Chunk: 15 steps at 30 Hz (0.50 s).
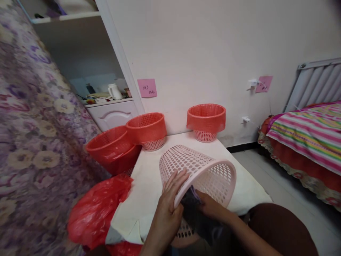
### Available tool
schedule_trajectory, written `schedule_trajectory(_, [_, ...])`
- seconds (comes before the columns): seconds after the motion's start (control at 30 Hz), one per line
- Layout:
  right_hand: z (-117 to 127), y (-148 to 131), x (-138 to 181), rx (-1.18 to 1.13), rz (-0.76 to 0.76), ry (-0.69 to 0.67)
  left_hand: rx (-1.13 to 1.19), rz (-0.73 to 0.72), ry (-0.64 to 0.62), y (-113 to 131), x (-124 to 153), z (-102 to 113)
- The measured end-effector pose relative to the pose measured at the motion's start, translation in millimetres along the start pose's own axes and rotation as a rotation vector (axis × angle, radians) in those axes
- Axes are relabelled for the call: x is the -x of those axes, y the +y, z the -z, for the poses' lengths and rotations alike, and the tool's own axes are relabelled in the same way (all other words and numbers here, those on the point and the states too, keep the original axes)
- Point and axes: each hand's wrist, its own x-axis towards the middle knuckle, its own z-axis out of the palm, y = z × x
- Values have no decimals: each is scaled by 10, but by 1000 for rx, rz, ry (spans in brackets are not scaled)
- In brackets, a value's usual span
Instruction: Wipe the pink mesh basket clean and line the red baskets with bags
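A pale pink perforated plastic wastebasket (181, 158) lies tilted on its side over the white-covered table, its mouth facing the lower right. My left hand (170, 199) grips its near rim, fingers along the outside wall and thumb by the edge. At the mouth, my right hand (209, 204) is closed on a dark cloth (195, 215) with a purplish edge; the fingertips are partly hidden. The cloth hangs down in front of the rim. Below it shows part of another pink perforated basket (185, 231), mostly covered by my hands and the cloth.
Baskets lined with red bags stand at the table's back left (153, 129), back right (206, 122) and beyond its left edge (114, 147). A red plastic bag (98, 209) bulges at the near left. A brown round seat-like shape (282, 231) and a bed (311, 135) are rightward.
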Motion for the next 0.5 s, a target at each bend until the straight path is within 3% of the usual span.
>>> schedule_trajectory(0.1, [-46,51,-20,265,-14,159,6,4,-4,-1,24,8])
schedule_trajectory(0.27, [127,-37,-68,877,-85,348,-7,-13,-6,1,59,7])
schedule_trajectory(0.37, [160,-78,-92,993,-115,316,2,-32,-3,-22,59,-5])
schedule_trajectory(0.5, [45,-60,-65,962,-135,242,7,1,-2,-44,35,-23])
